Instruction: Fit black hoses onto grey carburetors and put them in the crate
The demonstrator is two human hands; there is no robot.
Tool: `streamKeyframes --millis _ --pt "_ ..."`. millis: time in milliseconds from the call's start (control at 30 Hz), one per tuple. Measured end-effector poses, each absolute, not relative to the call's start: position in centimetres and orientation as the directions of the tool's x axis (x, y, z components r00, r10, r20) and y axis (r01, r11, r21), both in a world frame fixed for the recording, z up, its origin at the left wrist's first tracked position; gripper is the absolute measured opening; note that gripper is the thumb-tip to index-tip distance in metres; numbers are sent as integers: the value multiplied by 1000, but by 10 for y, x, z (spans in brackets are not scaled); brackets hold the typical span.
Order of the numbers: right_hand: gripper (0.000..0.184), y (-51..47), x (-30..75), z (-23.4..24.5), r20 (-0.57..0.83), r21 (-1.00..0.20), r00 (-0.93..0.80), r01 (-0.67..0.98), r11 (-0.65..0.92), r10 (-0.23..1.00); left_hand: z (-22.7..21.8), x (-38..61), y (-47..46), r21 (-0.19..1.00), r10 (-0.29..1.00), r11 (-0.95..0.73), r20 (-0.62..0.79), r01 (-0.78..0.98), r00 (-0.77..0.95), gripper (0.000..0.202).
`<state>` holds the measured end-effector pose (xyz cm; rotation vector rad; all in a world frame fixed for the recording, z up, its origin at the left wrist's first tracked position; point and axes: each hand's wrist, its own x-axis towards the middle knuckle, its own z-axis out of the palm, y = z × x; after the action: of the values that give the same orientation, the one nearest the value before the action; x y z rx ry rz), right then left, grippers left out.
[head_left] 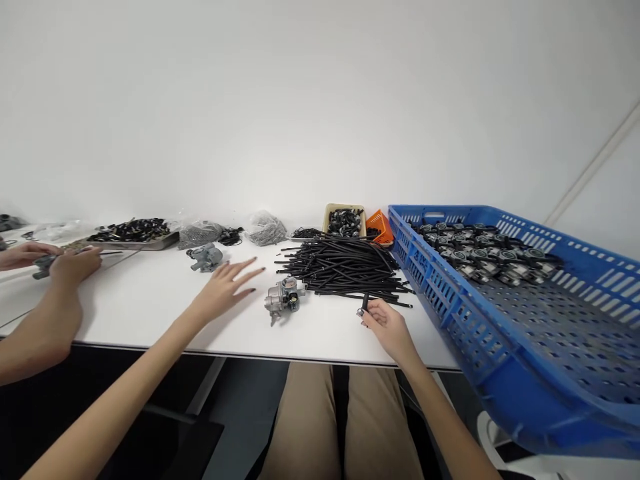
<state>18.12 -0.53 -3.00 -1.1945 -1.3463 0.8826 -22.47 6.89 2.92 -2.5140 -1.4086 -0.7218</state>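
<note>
Carburetor (281, 299) is sitting on the table (145, 300), probably weighty and rigid (its body offering the surest grip); beside it, the left hand (223, 288) is hovering, fingers spread, holding nothing; the right hand (387, 324) is pinching a black piece (365, 301), perhaps rubber.

The left forearm (135, 379) is slanting up from the lower left, and the left hand (224, 288) is facing palm down, its fingers (249, 276) spreading apart and pointing toward the right — the thumb lying nearest the body, the dark nails showing. The right forearm (445, 410) is angling up and inward from the lower right, while the right hand (389, 325) is turning toward the left, its thumb and fingers bending together in a pinch. Below, between the two arms, the trousered legs (306, 427) are pointing forward — side by side, slightly parted.
</note>
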Motion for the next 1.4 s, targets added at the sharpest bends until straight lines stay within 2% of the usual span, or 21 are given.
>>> streamKeyframes --millis 100,167,200,267,333,433,500,600,667,700,800,867,933,1033,1167,1267,1400 --pt "31 -5 181 -30 242 -959 72 171 227 968 36 -215 55 219 760 -464 597 858 259 50" --pt "29 -5 181 -30 251 -954 66 188 235 966 37 -188 36 250 749 -543 576 802 327 47" --pt "27 -5 182 -30 255 -950 63 201 238 965 36 -170 28 222 726 -597 559 771 401 44" --pt "24 -6 182 -29 260 -943 57 229 241 964 33 -134 19 88 673 -664 505 743 541 42" --pt "22 -6 183 -28 259 -939 52 247 238 965 27 -103 23 -19 679 -623 483 782 553 40" --pt "21 -7 182 -26 251 -942 54 243 231 967 18 -82 44 -10 747 -510 491 860 449 22" --pt "22 -8 181 -24 245 -948 59 224 227 968 13 -82 55 20 756 -502 495 864 428 11" --pt "23 -7 181 -23 246 -953 64 199 229 967 11 -93 56 39 737 -545 499 838 456 12" --pt "24 -6 181 -24 253 -952 63 194 237 965 12 -100 46 101 700 -611 533 785 476 13" --pt "25 -6 181 -24 257 -951 62 195 241 964 13 -101 41 173 679 -654 564 736 470 14" --pt "23 -7 181 -26 264 -944 52 220 247 963 15 -91 30 480 688 -714 617 510 382 19" --pt "20 -7 182 -26 258 -938 45 249 239 965 14 -75 31 618 710 -704 591 350 383 23" --pt "20 -8 182 -25 248 -939 41 256 229 968 12 -54 36 655 674 -718 570 237 469 25" --pt "23 -8 183 -21 242 -959 75 173 227 967 12 -28 46 639 604 -751 559 170 567 27" --pt "30 -7 185 -14 237 -970 251 1 245 938 20 -10 57 604 500 -787 507 124 702 34" --pt "29 -8 185 -8 283 -944 346 -62 323 894 21 -2 66 682 518 -724 440 101 734 46" --pt "25 -5 179 -3 410 -898 250 -56 436 877 9 10 75 798 600 -599 388 71 700 56"
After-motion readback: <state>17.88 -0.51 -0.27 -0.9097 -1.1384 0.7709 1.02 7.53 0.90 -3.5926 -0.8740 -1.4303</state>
